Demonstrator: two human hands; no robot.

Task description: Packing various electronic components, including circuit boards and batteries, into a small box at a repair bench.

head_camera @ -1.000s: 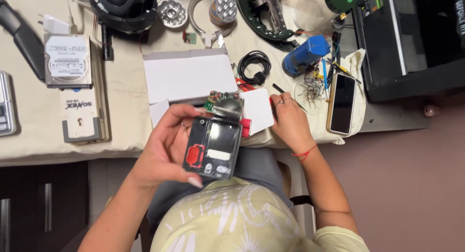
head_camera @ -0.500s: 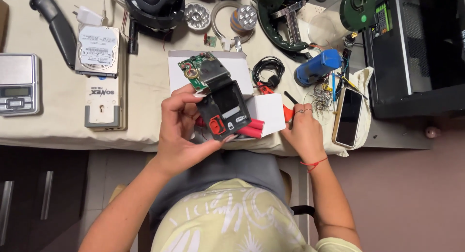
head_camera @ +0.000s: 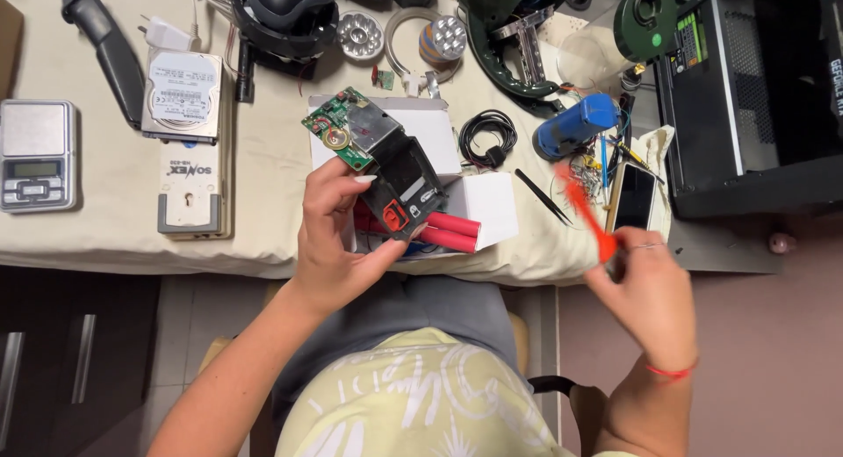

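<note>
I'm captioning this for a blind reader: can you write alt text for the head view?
A person's left hand holds an opened black device with a green circuit board above a cluttered workbench, while the right hand holds a blurred red tool. Two red cylindrical cells lie on a white box.

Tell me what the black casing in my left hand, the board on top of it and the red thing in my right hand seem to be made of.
Black casing: looks like moulded matte plastic, with dull, even surfaces. Green board: apparently a rigid circuit board, glossy green with small soldered parts and a round metallic disc. Red tool in the right hand: blurred; bright uniform red suggests plastic, but that stays uncertain. The left hand grips the casing.
</note>
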